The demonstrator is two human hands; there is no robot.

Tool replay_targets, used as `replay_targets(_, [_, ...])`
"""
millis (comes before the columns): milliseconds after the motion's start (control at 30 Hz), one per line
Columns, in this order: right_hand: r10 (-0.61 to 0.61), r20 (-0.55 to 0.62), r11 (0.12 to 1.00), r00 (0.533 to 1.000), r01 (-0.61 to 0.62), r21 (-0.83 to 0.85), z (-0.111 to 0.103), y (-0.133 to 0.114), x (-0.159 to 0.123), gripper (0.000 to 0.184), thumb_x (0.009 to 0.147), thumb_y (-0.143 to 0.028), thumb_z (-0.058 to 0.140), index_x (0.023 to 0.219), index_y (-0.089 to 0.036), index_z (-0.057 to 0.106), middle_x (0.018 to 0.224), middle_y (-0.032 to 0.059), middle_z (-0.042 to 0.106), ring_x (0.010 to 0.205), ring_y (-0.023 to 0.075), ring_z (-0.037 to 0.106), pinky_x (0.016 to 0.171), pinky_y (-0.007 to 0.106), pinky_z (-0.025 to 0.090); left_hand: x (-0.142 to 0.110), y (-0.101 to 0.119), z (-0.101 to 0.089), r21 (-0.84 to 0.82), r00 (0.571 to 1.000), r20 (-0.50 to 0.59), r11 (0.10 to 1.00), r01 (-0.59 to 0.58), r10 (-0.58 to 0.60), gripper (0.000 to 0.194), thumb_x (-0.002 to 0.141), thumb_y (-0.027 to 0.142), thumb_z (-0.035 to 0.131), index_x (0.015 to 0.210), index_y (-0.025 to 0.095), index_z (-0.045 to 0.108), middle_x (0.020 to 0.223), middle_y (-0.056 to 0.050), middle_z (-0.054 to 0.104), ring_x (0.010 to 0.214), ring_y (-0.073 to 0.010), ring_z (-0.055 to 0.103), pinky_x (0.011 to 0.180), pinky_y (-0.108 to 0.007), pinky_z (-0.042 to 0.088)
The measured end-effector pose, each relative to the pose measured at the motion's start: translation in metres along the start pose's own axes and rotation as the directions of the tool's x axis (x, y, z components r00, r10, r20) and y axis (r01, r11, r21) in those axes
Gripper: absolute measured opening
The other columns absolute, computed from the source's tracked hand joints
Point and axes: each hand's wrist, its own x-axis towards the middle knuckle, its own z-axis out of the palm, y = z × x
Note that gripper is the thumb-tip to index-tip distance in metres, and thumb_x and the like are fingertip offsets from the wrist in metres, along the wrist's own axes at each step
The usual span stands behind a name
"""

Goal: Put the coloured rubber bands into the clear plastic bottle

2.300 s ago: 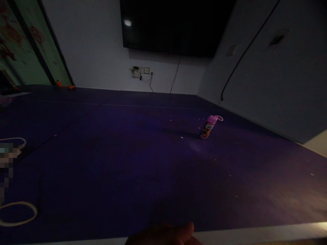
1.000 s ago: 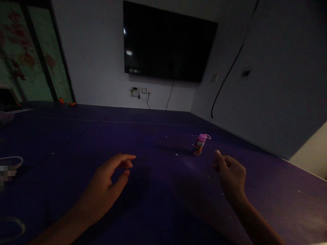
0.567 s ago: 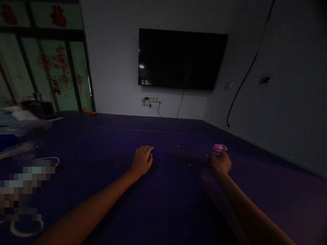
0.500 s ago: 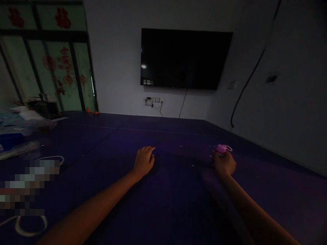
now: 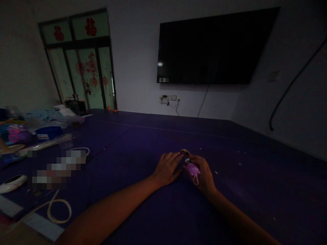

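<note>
In the head view, my right hand [image 5: 204, 175] is closed around a small container with a shiny pink-purple top [image 5: 193, 169] and a pale loop. The loop now points toward me; a dark, patterned part and a tan end lie beyond the top. Its exact kind is unclear in the dim light. My left hand [image 5: 167, 169] is beside it, fingers stretched and thumb apart. The left fingertips reach the container's far end; whether they touch it I cannot tell. Both hands are low over the dark purple surface [image 5: 153, 211].
On the left lie a white cord [image 5: 60, 217], a blurred-out item [image 5: 60, 170], a white rounded object [image 5: 12, 183], a blue container [image 5: 48, 132] and plastic bags. Small white bits dot the surface near my right hand. A television [image 5: 212, 51] hangs on the far wall.
My right hand has come left and turned the container so its loop faces me. The left hand has moved right to meet it. The view has swung left.
</note>
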Motion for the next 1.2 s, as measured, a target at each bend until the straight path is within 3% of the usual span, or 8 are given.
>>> replay_targets(100, [-0.148,0.077,0.989,0.986,0.145,0.038,-0.001,-0.003,-0.008,0.022,0.082,-0.018,0.052,0.104,-0.021,0.051,0.115,0.0133,0.057,0.107,0.0229,0.057,0.086,0.042,0.051,-0.001,-0.001,0.002,0.046,0.999,-0.021,0.998,-0.048,0.049,0.052,0.091,0.04,0.041,0.137,0.017,0.034,0.137,-0.012,0.047,0.123,-0.0268,0.042,0.097,-0.043,0.035])
replay_targets(300, [-0.225,0.184,0.974,0.957,0.223,0.029,-0.003,-0.005,-0.015,0.031,0.083,-0.014,0.05,0.113,-0.022,0.051,0.127,0.0142,0.051,0.118,0.0233,0.051,0.09,0.042,0.051,-0.002,-0.003,0.004,0.113,0.989,-0.118,0.991,-0.073,0.086,0.046,0.09,0.029,0.044,0.134,0.018,0.038,0.136,-0.011,0.049,0.129,-0.0236,0.036,0.1,-0.042,0.033])
replay_targets(433, [-0.155,0.212,0.988,0.965,0.153,0.03,0.0,-0.003,-0.014,0.032,0.084,-0.02,0.052,0.116,-0.023,0.049,0.126,0.0134,0.051,0.116,0.0229,0.053,0.089,0.041,0.051,-0.002,-0.005,0.006,0.049,0.993,-0.075,0.995,-0.09,0.093,0.037,0.089,0.029,0.046,0.125,0.018,0.046,0.128,-0.01,0.056,0.127,-0.023,0.041,0.102,-0.043,0.03])
replay_targets(633, [0.109,0.166,0.991,0.98,-0.095,-0.095,-0.006,-0.007,-0.006,0.048,0.074,-0.046,0.064,0.112,-0.019,0.051,0.108,0.0125,0.062,0.096,0.0252,0.063,0.077,0.037,0.054,-0.002,-0.007,0.003,0.024,0.997,-0.082,1.0,0.001,0.001,0.038,0.086,0.029,0.051,0.122,0.018,0.05,0.118,-0.011,0.058,0.119,-0.0261,0.046,0.098,-0.045,0.034])
replay_targets(833, [0.287,0.182,0.944,0.94,-0.246,-0.218,-0.008,-0.013,-0.005,0.032,0.082,-0.047,0.054,0.097,-0.02,0.06,0.079,0.0056,0.068,0.065,0.0179,0.064,0.058,0.026,0.048,-0.002,-0.008,-0.001,0.028,0.997,-0.068,0.999,0.031,-0.029,0.038,0.084,0.025,0.054,0.122,0.02,0.051,0.113,-0.011,0.056,0.111,-0.0265,0.048,0.094,-0.045,0.037])
replay_targets(1200, [0.222,0.171,0.975,0.96,-0.217,-0.047,-0.003,-0.008,-0.005,0.029,0.086,-0.04,0.051,0.104,-0.019,0.06,0.095,0.0092,0.067,0.086,0.0211,0.064,0.076,0.034,0.052,-0.002,-0.008,0.001,-0.007,0.998,-0.053,1.0,0.027,-0.028,0.032,0.084,0.019,0.053,0.116,0.015,0.05,0.114,-0.011,0.059,0.11,-0.0251,0.051,0.097,-0.045,0.037])
